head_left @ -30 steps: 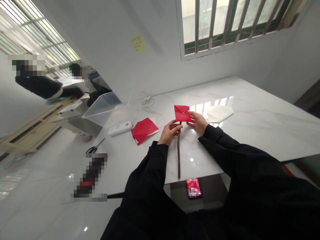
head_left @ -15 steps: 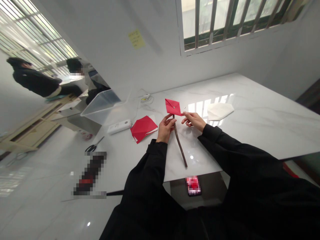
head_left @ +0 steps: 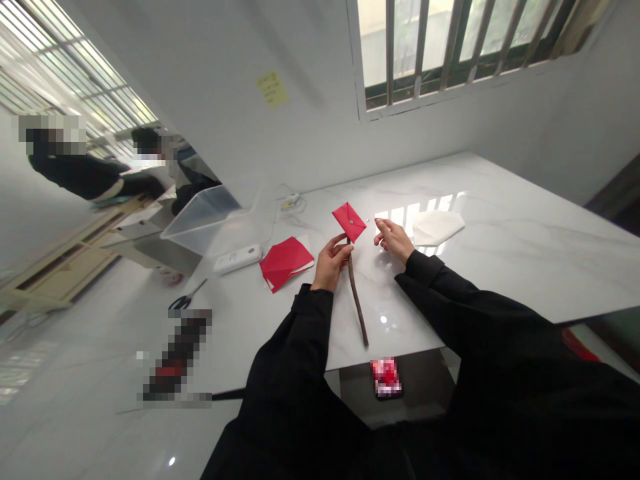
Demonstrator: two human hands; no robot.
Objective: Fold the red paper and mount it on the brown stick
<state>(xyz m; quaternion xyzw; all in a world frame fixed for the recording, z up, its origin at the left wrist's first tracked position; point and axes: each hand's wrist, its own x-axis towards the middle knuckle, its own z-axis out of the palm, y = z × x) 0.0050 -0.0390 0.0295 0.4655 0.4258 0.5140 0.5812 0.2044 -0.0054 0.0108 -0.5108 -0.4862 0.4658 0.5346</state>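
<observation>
My left hand (head_left: 331,263) is closed round a thin dark stick (head_left: 357,303) that slants down towards the near table edge. A small folded red paper piece (head_left: 349,221) with a pin in its middle sits on the stick's upper end. My right hand (head_left: 395,239) hovers just right of the red piece, apart from it, fingers loosely curled with thumb and forefinger pinched on something too small to name.
On the white marble table (head_left: 500,253) lie folded red paper sheets (head_left: 285,261), a white device (head_left: 239,258), a clear plastic bin (head_left: 205,217), a white folded paper (head_left: 437,227) and scissors (head_left: 187,298). Two other people sit far left. A phone (head_left: 386,377) lies below the table edge.
My right hand let go of the red piece and drew slightly right. The red piece turned on the stick, which swung from upright to slanted.
</observation>
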